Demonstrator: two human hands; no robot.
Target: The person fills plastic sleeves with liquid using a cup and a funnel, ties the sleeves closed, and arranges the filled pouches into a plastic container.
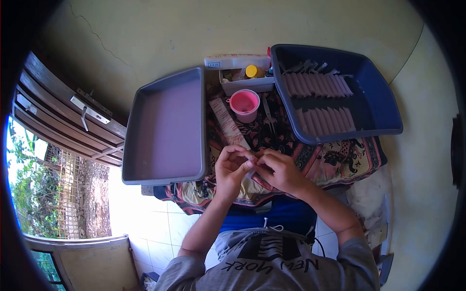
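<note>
- The left hand (229,167) is raised over the near edge of the cloth-covered counter (359,155); its fingers are curled, with the thumb drawn in close to the fingertips;
- the right hand (281,170) meets it from the other side, knuckles up, fingers bent inward so that the fingertips of the two hands come together; how firmly either one is closed, and on what, cannot be told;
- a small pale scrap (250,174) shows just below the meeting fingertips, between the hands; it is too small and too hidden to name;
- straight beyond the hands stands a pink cup (244,107), upright, its open top showing; a long printed strip (228,121) lies slanted between the cup and the left hand, and a metal tool (268,116) lies beyond the right hand;
- farther beyond sits a white box (247,86) with a yellow lid (251,72) among its contents; behind it is a pale labelled pack (238,61);
- left of the hands is a grey tray (204,121), lilac inside;
- beyond and to the right of the hands, a dark blue tray (383,104) holds two rows of slim lilac packets (325,121), laid side by side
</note>
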